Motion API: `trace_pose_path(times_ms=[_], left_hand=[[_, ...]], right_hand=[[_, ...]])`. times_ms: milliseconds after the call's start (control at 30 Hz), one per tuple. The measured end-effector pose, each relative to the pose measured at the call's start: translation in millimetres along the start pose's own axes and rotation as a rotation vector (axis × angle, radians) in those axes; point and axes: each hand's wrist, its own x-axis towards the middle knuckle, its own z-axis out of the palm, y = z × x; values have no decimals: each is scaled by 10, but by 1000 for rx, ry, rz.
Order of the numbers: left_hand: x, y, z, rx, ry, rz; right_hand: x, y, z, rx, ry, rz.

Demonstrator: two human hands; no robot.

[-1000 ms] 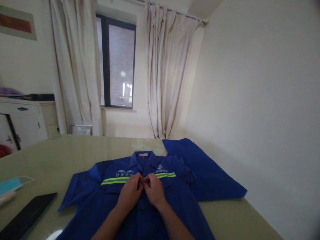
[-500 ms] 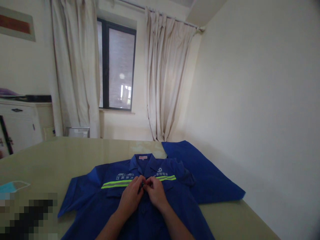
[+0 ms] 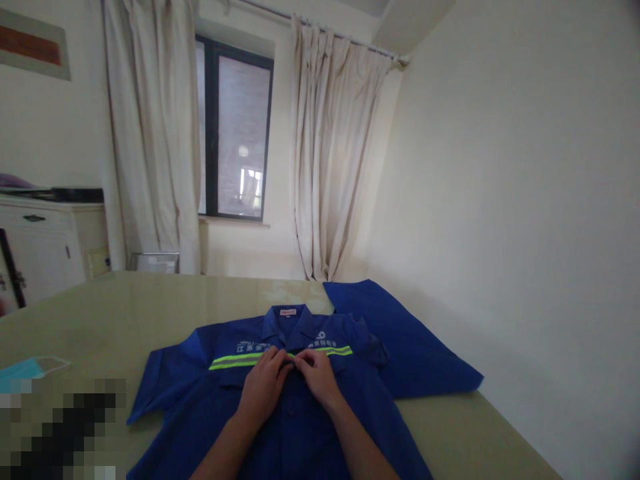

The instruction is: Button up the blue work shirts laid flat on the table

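Observation:
A blue short-sleeved work shirt (image 3: 295,440) lies front up on the table, collar away from me. A yellow-green reflective stripe (image 3: 233,362) crosses its chest, with white lettering above. My left hand (image 3: 265,383) and my right hand (image 3: 317,377) meet at the middle of the chest, on the front placket. The fingers of both are pinched on the shirt's front edge, close together. Whatever lies between the fingertips is mostly hidden. One button (image 3: 291,409) shows on the placket just below my hands.
Folded blue cloth (image 3: 415,353) lies on the table (image 3: 150,300) to the right, partly under the shirt's sleeve. A light-blue face mask (image 3: 25,373) is at the left. Beyond the table are curtains (image 3: 335,147), a window (image 3: 240,133) and a white cabinet (image 3: 45,240).
Both hands stay pinched at the placket, with small finger movements. The shirt's left-side sleeve and hem have shifted slightly to the right, and the view has moved a little.

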Motion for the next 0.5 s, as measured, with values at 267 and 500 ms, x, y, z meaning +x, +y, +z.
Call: trace_pose_path(times_ms=[267,500], left_hand=[[-5,-34,63,107,32,19],[28,-84,79,108,-76,-50]], right_hand=[[-29,-24,-701,-151,708,-207],[81,295,-1893,-281,639,372]])
